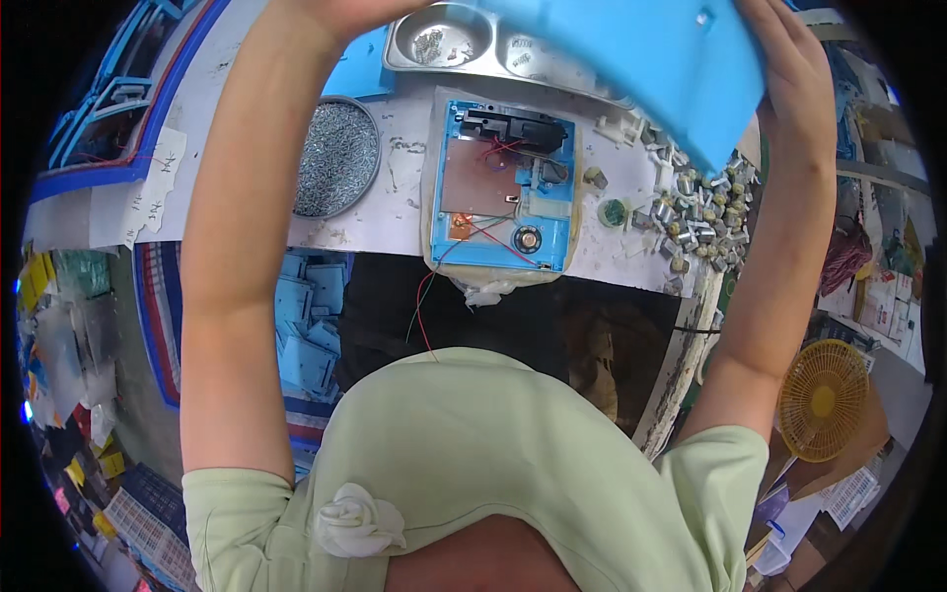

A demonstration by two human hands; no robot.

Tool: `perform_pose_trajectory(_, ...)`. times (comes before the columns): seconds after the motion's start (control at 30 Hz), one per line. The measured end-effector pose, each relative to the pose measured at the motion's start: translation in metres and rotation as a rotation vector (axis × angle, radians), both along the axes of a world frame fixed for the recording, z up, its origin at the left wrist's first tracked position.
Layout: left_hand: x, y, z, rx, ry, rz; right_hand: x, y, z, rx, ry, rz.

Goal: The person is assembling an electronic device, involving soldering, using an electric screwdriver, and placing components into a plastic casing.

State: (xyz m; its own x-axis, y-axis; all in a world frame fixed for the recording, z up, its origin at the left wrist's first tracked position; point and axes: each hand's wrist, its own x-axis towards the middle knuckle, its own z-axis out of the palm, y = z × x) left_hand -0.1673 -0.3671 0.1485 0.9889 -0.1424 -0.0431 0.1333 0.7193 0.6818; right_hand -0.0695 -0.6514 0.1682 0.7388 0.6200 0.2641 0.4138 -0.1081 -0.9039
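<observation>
A blue plastic panel [681,69] is held up at the top right, slightly blurred, and covers part of the table behind it. My right hand [789,64] grips its right edge. Only the lower part of my left hand [370,10] shows at the top edge; its fingers are out of the picture. Below, on a pad at the table's front edge, lies an open blue device casing [557,252] with a brown board, a black part, a small round speaker and red and green wires.
Left of the casing stands a round dish of small screws [337,158]. Behind it is a steel compartment tray [395,49]. Small silver motors [695,222] are heaped on the right. Blue plastic parts [306,335] fill a container below the table, and a yellow fan-like basket [824,400] is at far right.
</observation>
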Motion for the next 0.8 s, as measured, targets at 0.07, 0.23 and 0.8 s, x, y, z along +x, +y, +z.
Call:
perform_pose_trajectory(0.07, -0.003, -0.004, -0.053, -0.026, -0.058, -0.042, -0.011, -0.027, -0.017, 0.194, 0.152, -0.289)
perform_pose_trajectory(0.23, -0.069, -0.042, -0.051, -0.034, -0.038, -0.214, -0.071, -0.004, -0.07, 0.348, 0.34, -0.447)
perform_pose_trajectory(0.8, -0.101, -0.069, -0.119, 1.569, -0.483, 0.279, -0.202, -0.039, -0.147, -0.337, 0.034, -0.431)
